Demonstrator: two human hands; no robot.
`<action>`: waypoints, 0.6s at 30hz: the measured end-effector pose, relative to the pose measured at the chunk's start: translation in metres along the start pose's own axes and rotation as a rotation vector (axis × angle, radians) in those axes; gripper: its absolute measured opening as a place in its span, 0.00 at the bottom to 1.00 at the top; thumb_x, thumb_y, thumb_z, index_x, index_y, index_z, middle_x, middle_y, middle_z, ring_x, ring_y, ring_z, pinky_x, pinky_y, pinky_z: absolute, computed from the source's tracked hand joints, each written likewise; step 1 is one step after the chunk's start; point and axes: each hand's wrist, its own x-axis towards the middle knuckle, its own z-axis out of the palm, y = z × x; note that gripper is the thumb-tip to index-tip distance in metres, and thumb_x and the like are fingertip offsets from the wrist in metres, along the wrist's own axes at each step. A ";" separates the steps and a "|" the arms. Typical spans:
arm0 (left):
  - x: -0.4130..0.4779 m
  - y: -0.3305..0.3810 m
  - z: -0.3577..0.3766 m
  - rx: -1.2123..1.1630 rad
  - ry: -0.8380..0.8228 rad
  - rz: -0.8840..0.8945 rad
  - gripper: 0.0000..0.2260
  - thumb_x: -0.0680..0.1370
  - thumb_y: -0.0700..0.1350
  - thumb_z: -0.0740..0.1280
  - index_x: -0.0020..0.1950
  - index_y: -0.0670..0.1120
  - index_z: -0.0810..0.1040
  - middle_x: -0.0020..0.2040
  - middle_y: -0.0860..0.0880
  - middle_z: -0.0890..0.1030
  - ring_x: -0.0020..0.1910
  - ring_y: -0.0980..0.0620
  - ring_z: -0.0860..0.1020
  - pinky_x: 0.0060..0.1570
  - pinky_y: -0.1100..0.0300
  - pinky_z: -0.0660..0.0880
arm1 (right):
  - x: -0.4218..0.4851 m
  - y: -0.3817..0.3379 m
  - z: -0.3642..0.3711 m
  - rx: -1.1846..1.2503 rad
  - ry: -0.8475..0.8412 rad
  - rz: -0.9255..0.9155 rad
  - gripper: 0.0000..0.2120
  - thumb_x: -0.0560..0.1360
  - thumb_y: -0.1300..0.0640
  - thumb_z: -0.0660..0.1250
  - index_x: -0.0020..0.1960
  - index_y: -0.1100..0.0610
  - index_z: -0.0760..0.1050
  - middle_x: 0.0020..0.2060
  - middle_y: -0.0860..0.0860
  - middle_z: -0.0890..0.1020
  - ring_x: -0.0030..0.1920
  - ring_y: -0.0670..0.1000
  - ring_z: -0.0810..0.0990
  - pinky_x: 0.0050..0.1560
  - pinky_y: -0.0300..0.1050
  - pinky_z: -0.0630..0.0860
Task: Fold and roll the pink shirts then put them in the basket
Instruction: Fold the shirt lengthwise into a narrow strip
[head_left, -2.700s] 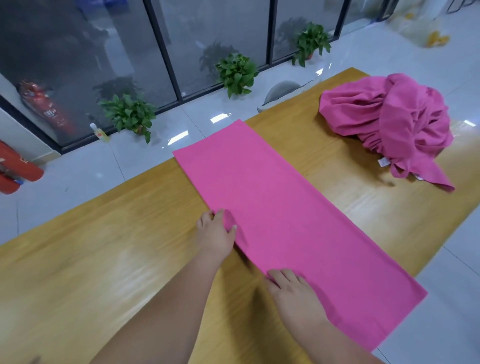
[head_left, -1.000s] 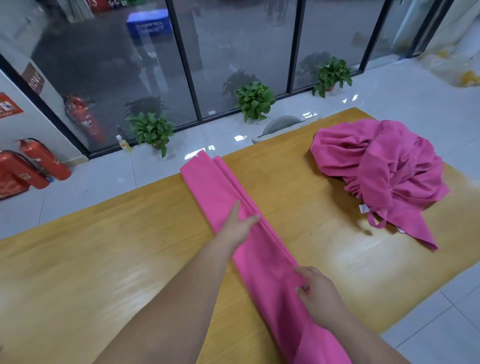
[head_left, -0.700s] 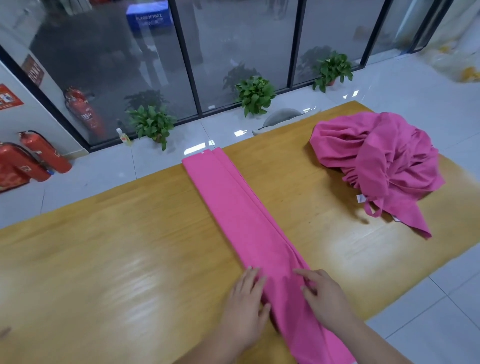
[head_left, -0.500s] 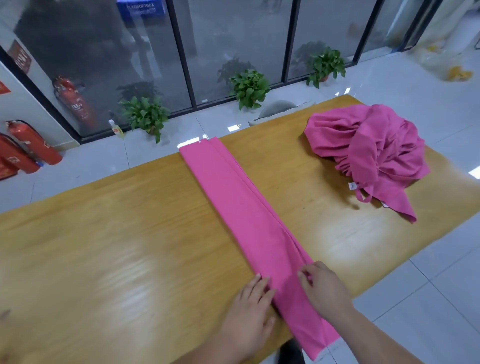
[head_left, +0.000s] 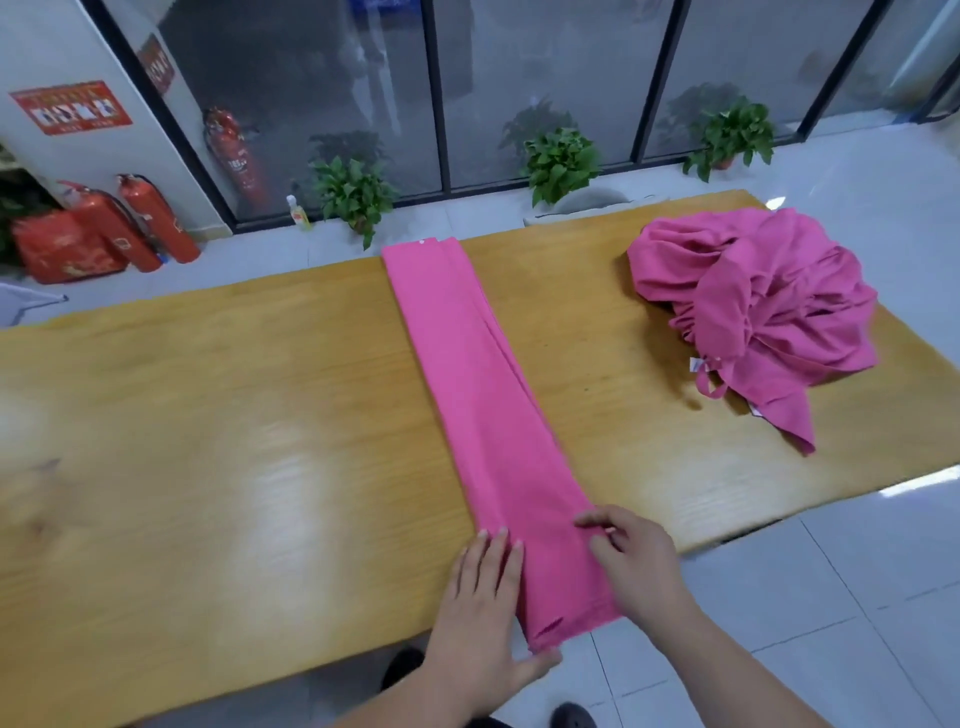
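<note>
Moved: the left hand (head_left: 488, 597) has come from mid-strip to the near end, opposite the right hand (head_left: 636, 564).
Folded shirt (head_left: 483, 405): a narrow strip across the table (head_left: 208, 415).
Left fingers: straight and together, flat along the left edge, likely squaring it for rolling.
Right fingers: bent on the right edge; whether they pinch or press, I cannot tell.
Shirt pile (head_left: 753, 301): well apart; no basket in view.

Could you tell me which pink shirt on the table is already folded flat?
The long narrow strip lying flat in the middle; the rest sit in a crumpled heap to its right.
</note>
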 end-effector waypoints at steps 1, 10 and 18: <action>0.000 0.009 0.007 0.012 0.025 -0.049 0.55 0.71 0.80 0.58 0.87 0.47 0.48 0.87 0.46 0.46 0.85 0.43 0.41 0.80 0.42 0.43 | 0.000 0.011 -0.005 -0.012 0.002 0.008 0.18 0.76 0.66 0.68 0.48 0.43 0.86 0.45 0.37 0.87 0.43 0.40 0.83 0.44 0.39 0.80; -0.019 0.041 0.024 0.033 0.111 -0.167 0.39 0.74 0.63 0.67 0.81 0.49 0.63 0.77 0.47 0.67 0.75 0.43 0.67 0.74 0.43 0.69 | -0.014 0.039 -0.029 0.226 -0.157 -0.021 0.14 0.79 0.63 0.71 0.53 0.44 0.87 0.45 0.42 0.88 0.41 0.41 0.85 0.37 0.37 0.77; -0.034 0.068 0.030 -0.442 0.183 -0.518 0.18 0.76 0.56 0.72 0.57 0.61 0.64 0.49 0.61 0.76 0.45 0.60 0.78 0.44 0.58 0.77 | -0.017 0.086 -0.023 0.122 -0.204 0.105 0.13 0.76 0.64 0.74 0.46 0.46 0.88 0.39 0.44 0.88 0.39 0.50 0.88 0.48 0.55 0.87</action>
